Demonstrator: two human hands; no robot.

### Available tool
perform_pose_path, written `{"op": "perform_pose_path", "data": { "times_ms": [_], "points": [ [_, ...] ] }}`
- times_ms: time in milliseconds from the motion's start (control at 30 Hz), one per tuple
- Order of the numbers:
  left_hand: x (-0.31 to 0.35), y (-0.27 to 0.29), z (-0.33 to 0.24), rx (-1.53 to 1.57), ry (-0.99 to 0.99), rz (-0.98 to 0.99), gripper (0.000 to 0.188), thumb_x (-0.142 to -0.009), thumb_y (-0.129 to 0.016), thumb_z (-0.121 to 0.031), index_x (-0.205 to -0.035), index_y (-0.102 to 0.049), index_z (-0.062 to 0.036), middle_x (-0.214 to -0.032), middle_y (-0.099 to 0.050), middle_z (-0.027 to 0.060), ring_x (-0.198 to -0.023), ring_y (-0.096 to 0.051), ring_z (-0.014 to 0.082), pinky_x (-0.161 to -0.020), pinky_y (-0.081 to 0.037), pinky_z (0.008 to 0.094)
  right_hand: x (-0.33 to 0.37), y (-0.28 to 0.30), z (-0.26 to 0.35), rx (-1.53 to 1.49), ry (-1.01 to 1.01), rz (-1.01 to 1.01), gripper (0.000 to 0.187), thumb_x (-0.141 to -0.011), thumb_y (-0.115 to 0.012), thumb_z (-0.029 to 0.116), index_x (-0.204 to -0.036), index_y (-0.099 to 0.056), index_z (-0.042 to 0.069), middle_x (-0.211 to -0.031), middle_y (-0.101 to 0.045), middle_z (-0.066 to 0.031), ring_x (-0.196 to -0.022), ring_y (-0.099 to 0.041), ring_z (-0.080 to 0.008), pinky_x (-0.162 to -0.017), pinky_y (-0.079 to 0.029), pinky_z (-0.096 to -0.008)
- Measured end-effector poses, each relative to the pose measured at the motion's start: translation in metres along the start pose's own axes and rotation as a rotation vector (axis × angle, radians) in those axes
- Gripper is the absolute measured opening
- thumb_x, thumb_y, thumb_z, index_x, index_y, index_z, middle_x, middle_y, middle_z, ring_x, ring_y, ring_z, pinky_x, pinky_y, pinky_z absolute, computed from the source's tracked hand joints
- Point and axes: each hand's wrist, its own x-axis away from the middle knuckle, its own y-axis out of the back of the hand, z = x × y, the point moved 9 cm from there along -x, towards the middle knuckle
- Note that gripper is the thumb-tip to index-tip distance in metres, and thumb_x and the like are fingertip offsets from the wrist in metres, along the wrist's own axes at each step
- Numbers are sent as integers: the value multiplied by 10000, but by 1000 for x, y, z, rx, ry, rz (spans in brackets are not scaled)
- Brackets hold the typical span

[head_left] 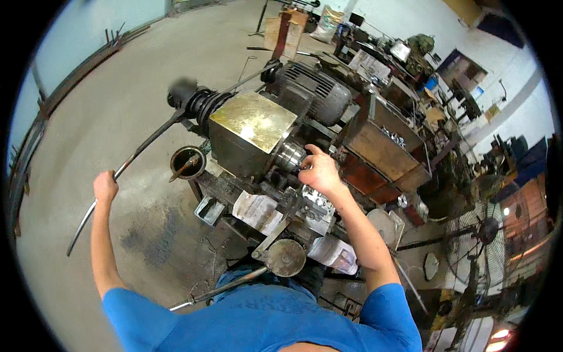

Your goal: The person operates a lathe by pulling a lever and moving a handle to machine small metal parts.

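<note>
Far left, I've got the left hand [105, 188] wrapped around the long metal bar [148, 142], well out from the machine; holding it there likely gives leverage. Next along, the round pot [199, 169] sits beside the machine with a short stick [185, 168] leaning in it, presumably parked within easy reach. Centre now: the boxy housing [253, 122], the shiny cylinder [290, 156] poking from its right side, and right at its end, the right hand [321, 173], index finger stretched out, perhaps to steady or feel something. Past it stands the open metal bin [384, 144].

Hard to read, left again: the bar's upper end reaches a dark, blurred knob [183, 92], and I can't tell how they join. The pot's inside is murky. Fingers cover the cylinder's tip, so I can't say whether they're pinching anything. Far right, the fan's [487, 230] lower part gets lost.
</note>
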Motion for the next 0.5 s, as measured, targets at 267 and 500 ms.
{"op": "perform_pose_path", "data": {
  "times_ms": [267, 500],
  "points": [
    [86, -137, -182, 775, -68, 347, 400, -737, -630, -205, -1086, -565, -20, -897, -635, 148, -832, -609, 265, -713, -477, 378, 119, 127, -53, -126, -91, -324, 353, -550, -580, 79, -894, -637, 25, -715, -561, -108, -630, -557, -225, -587, -443, -285],
    [96, -203, -261, -108, -729, 317, 200, -691, -586, -166, -885, -610, -120, -825, -633, 118, -770, -622, 294, -655, -489, 415, 303, 153, -210, 70, -664, -347, 408, -569, -586, 89, -970, -645, 42, -770, -610, -127, -699, -602, -218, -669, -473, -289]
  ]
}}
